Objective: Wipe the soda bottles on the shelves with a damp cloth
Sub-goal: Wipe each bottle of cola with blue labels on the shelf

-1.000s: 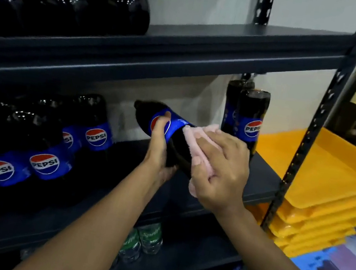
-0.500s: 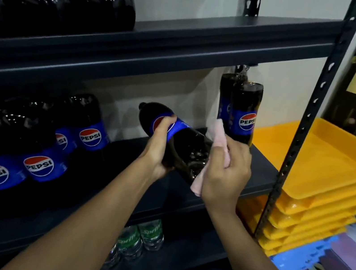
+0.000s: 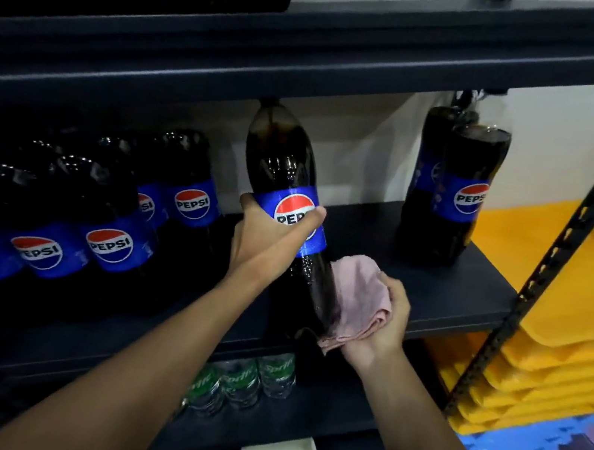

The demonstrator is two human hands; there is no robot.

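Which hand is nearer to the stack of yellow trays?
Right. The right hand, holding the pink cloth, is left of the yellow trays, beyond the shelf post. The left hand grips the Pepsi bottle farther left.

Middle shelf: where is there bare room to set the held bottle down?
Bare shelf board lies between the left Pepsi row and the right-hand bottle pair, behind the held bottle. A narrower strip runs in front of that pair. The left side is packed.
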